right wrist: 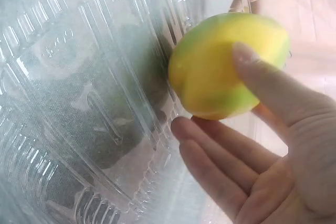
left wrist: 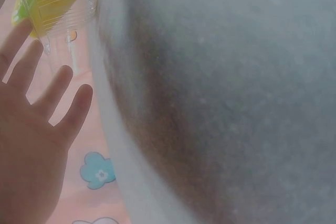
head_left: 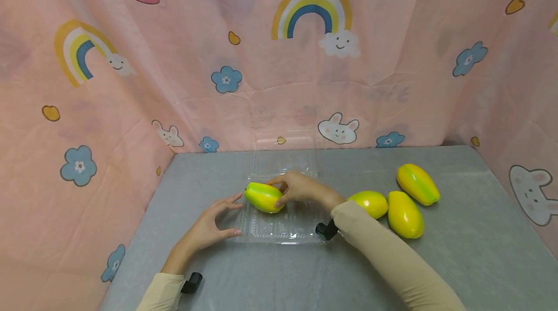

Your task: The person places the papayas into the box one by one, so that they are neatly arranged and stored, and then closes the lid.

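Observation:
A clear plastic clamshell container lies on the grey table, its lid raised at the back. My right hand holds a yellow-green papaya by its right end, over the left part of the container. In the right wrist view the thumb presses one side of the papaya, with fingers below it. Beside the container's left edge is my left hand, fingers spread and holding nothing. The left wrist view shows that hand with straight fingers near the ridged clear wall.
To the right on the table lie three more papayas: one partly behind the right sleeve, one beside it, and one farther back. A pink patterned curtain hangs along the table's back and sides.

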`<state>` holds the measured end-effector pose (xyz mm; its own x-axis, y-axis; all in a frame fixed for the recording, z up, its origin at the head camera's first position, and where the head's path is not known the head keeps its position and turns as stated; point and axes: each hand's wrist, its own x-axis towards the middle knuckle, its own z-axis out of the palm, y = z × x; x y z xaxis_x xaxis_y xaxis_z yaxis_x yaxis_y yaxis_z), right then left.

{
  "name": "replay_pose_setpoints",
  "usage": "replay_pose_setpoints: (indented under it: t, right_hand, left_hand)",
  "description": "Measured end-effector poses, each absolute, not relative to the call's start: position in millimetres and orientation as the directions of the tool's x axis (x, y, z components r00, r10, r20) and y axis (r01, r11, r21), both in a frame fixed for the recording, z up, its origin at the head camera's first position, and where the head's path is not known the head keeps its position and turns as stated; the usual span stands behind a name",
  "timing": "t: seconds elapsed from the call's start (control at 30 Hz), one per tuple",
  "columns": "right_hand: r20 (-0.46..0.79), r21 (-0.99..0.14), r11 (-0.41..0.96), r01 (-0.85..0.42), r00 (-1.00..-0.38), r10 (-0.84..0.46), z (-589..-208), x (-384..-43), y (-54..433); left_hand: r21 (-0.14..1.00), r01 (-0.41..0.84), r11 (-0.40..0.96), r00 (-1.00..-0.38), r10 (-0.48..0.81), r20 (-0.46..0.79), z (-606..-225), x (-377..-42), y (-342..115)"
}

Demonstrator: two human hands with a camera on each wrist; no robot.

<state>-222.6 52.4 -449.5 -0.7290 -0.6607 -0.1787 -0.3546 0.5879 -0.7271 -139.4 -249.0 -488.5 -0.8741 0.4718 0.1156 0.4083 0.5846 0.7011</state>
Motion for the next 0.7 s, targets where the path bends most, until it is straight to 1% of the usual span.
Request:
replay_pose_setpoints:
  t: [0.17, 0.47, 0.7]
  right_hand:
    - [-0.163, -0.704, 0.604, -0.374, -0.742, -0.650, -450.6, -221.9, 52.3]
    - [-0.172, -0.692, 0.630, -0.353, -0.767, -0.618, -452.1, -222.6, 50.9]
    - [-0.160, -0.700, 0.616, -0.361, -0.762, -0.628, -451.0, -222.1, 52.9]
  left_hand:
    - [0.708, 0.397, 0.584, -0.877, 0.469, 0.104, -488.0, -139.1, -248.5]
    - [0.713, 0.379, 0.590, -0.883, 0.462, 0.087, -487.8, -138.2, -248.1]
    - [0.716, 0.369, 0.593, -0.885, 0.459, 0.075, -488.3, -138.8, -248.8]
